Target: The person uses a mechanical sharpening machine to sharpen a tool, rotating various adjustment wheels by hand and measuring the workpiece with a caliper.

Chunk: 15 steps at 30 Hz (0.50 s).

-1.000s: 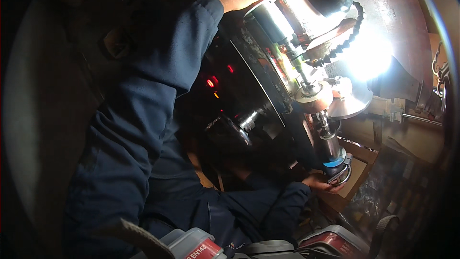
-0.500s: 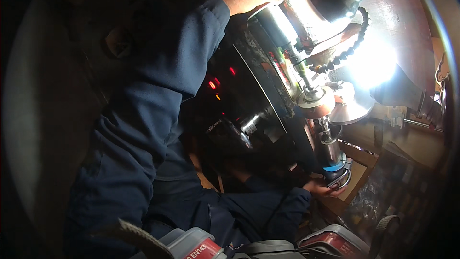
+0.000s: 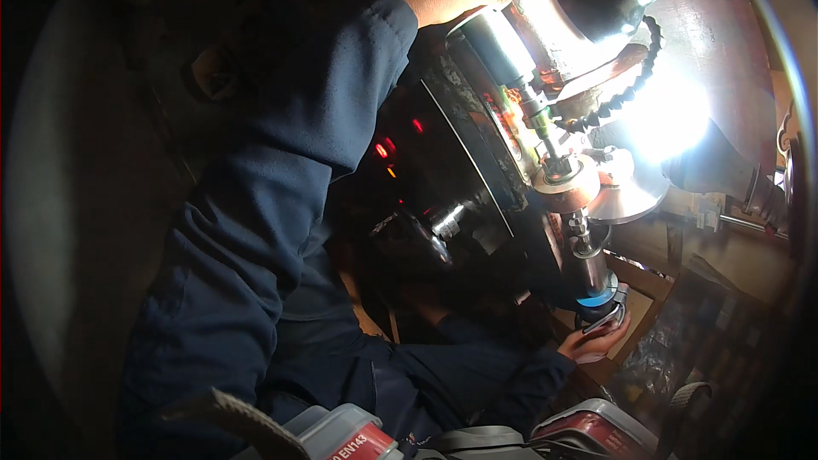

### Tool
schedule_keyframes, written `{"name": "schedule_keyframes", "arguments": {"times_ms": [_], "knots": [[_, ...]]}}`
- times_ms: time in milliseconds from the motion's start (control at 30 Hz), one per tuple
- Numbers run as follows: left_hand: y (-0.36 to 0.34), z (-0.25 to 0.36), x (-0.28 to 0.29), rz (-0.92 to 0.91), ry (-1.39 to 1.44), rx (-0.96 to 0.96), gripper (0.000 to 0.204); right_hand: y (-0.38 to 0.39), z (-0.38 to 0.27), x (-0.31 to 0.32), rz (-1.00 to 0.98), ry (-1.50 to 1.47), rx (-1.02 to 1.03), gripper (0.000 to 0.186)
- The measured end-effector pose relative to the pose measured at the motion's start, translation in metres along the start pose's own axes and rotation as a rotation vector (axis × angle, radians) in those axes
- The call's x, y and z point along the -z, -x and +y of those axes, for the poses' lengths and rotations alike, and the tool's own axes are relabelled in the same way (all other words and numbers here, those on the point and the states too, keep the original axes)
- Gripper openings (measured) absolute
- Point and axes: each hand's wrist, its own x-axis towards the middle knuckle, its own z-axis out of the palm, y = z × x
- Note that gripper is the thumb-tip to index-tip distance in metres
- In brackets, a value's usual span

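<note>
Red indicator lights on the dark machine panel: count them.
3. Small glowing red indicator lights on the dark panel: one at upper right, one in the middle, one fainter just below it. Others may be hidden.

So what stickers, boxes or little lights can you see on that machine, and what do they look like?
Label strip: on the machine's front under the lamp, narrow, with red and green marks.
Indicator lights: dark panel beside the left sleeve, small red and orange glowing dots.
Grey container with a red label: bottom edge, rounded.
Red-topped case: bottom right, below the right hand, dark with grey trim.
</note>
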Motion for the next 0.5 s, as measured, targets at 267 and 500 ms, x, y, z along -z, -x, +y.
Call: {"name": "schedule_keyframes", "arguments": {"times_ms": [267,500], "knots": [[0.001,0.001,0.0,0.093,-0.089,-0.038,0.029,-0.033,0.014,0.01,-0.252,-0.084,-0.171,0.033],[0.001,0.004,0.002,-0.025,-0.024,0.046,0.03,-0.054,0.043,0.004,-0.452,-0.176,-0.125,0.029]]}}
